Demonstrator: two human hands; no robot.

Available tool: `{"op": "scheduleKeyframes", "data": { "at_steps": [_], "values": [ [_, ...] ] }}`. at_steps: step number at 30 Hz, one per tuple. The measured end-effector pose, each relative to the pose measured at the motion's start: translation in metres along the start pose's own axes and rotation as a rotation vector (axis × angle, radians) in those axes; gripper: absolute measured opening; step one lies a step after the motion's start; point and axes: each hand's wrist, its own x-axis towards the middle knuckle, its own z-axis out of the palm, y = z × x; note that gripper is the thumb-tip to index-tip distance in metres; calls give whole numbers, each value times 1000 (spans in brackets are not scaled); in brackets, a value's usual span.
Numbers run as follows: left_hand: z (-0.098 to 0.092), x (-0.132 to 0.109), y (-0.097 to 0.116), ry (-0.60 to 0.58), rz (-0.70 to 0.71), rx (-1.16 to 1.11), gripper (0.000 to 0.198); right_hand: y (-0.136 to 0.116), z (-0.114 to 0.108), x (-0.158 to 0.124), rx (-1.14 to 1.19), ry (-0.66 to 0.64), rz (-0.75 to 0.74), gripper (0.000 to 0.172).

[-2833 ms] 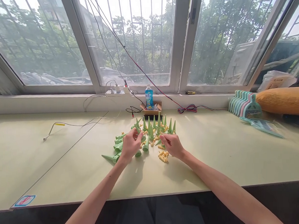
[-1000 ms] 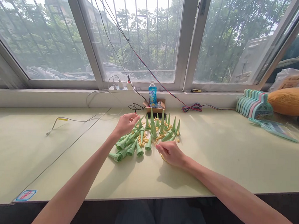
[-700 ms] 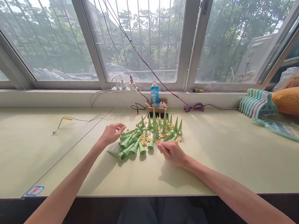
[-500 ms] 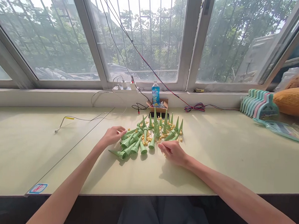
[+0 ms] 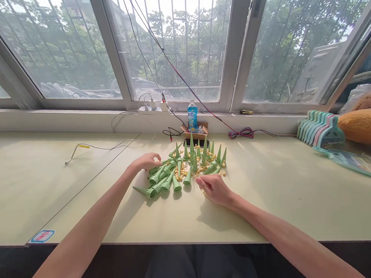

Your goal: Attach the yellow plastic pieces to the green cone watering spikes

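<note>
Head view: the left hand (image 5: 143, 162)'s fingers are curving, partly open, at the left side of the green cones (image 5: 167, 183); contact cannot be confirmed. The right hand (image 5: 214, 189)'s fingers are lying curled closed beside the yellow pieces (image 5: 224, 174), contents hidden. Both forearms are crossing the front edge of the surface (image 5: 263, 191), which is extending well past the cones either side.

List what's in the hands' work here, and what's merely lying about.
Likely in use:
green cones, at the left hand
small yellow pieces, near the right hand

Apparently lying about:
blue bottle
cardboard box
bundled cable
orange cushion
</note>
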Motion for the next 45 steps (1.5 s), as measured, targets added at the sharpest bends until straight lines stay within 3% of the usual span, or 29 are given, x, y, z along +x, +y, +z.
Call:
{"op": "scheduleKeyframes", "data": {
  "at_steps": [7, 23, 31, 37, 45],
  "values": [
    [2, 4, 6, 61, 39, 67, 22, -1, -1, 0, 11, -10, 5, 47],
    [-13, -18, 6, 185, 68, 53, 27, 1, -1, 1, 28, -22, 12, 45],
    [-19, -36, 27, 96, 165, 54, 26, 1, -1, 1, 20, -23, 7, 45],
    [-7, -43, 50, -30, 290, 61, 32, 1, -1, 1, 35, -33, 6, 44],
    [2, -42, 61, -10, 364, -112, 33, 1, -1, 1, 28, -31, 7, 44]
  ]
}}
